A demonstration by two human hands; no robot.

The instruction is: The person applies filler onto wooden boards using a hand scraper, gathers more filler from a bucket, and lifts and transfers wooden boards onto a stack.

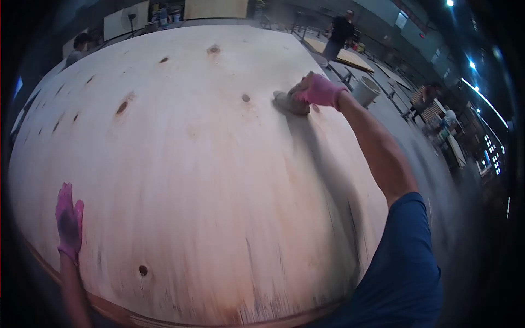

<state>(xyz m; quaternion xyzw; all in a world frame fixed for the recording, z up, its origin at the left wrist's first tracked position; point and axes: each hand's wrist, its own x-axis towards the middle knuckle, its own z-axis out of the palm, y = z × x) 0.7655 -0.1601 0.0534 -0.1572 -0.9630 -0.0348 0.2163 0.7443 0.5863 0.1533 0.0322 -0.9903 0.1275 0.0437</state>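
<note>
A large pale plywood sheet [180, 164] with dark knots fills most of the view. My right hand [322, 91], in a pink glove, reaches to the sheet's far right part. Its fingers are wrapped round a dusty, rounded grey-brown tool that looks like a palm sander [292, 103], which rests on the wood; its details are hard to make out. At the near left my left hand [69, 221], in a pink glove with a dark patch, has its fingers stretched out and holds nothing. Whether it touches the sheet I cannot tell.
One person [340, 34] stands beyond the far right corner, another [81, 46] at the far left. A pale bucket [365, 91] stands off the sheet's right edge. More panels [350, 57] lie on stands behind. Other people work at the far right.
</note>
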